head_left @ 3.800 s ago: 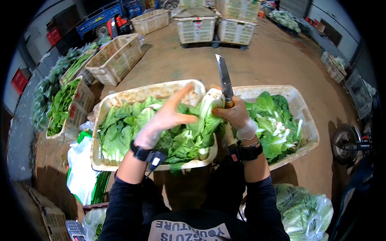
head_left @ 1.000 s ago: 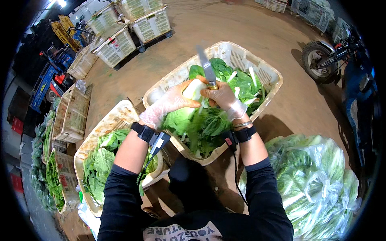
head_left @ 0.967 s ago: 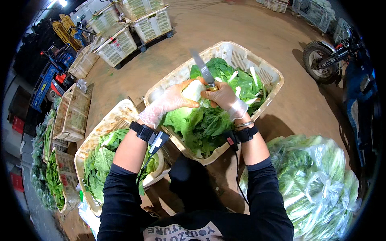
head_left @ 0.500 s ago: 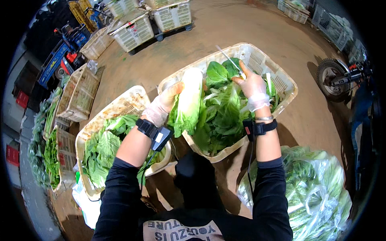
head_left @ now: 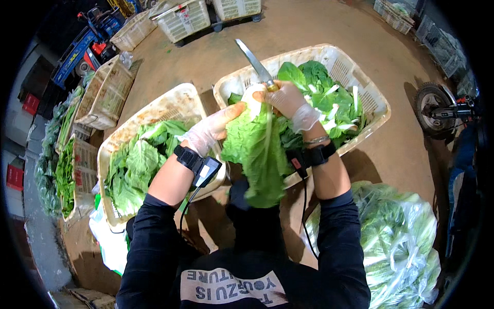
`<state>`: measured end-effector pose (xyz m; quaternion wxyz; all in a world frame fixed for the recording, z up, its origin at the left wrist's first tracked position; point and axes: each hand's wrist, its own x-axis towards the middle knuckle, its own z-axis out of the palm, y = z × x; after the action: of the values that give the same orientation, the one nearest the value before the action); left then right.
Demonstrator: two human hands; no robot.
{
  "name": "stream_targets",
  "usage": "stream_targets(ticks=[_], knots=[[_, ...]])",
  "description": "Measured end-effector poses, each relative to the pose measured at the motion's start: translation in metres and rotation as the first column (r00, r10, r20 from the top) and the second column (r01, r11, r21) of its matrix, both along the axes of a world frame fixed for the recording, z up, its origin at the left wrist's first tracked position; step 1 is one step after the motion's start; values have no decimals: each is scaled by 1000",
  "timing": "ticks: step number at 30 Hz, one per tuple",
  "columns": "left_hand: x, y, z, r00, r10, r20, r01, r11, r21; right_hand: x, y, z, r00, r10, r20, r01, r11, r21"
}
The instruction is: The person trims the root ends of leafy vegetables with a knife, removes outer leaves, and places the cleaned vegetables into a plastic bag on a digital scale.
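Observation:
In transparent gloves, my left hand (head_left: 213,129) grips a Chinese cabbage (head_left: 260,154) along its left side. Its pale base points up and away, and a wide green leaf hangs down toward me. My right hand (head_left: 289,99) is closed round the handle of a knife (head_left: 253,59), whose blade juts up and to the left beyond the cabbage base. Some right-hand fingers touch the cabbage near its base. Beneath the cabbage and my right hand is a cream plastic crate (head_left: 378,103) with loose leaves and cut white stalks (head_left: 332,110).
A second cream crate (head_left: 180,98) of leafy greens stands to the left. On the near right sits a clear plastic bag (head_left: 396,242) of vegetables. More crates (head_left: 105,98) line the left side, others stand on a wheeled base (head_left: 218,24) at the back. A vehicle wheel (head_left: 432,109) is at far right.
My right hand has moved left with the knife, from over the crate to the cabbage base. A broad leaf now hangs from the cabbage toward me. The view has shifted slightly.

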<state>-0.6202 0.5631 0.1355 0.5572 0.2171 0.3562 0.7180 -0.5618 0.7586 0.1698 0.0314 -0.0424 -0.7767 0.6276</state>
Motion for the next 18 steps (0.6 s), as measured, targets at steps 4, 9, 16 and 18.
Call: stream_targets(ticks=[4, 9, 16, 18], knots=[[5, -13, -5, 998, 62, -24, -62, 998, 14, 6, -17, 22, 999, 52, 7, -52, 997, 58], [18, -20, 5, 992, 117, 40, -120, 989, 85, 15, -32, 45, 992, 127, -22, -120, 974, 193], [33, -41, 34, 993, 88, -72, -86, 996, 32, 23, -33, 60, 962, 273, -29, -271, 961, 57], [30, -60, 41, 990, 20, -136, -43, 986, -163, 25, -30, 67, 932, 358, 53, -349, 853, 388]])
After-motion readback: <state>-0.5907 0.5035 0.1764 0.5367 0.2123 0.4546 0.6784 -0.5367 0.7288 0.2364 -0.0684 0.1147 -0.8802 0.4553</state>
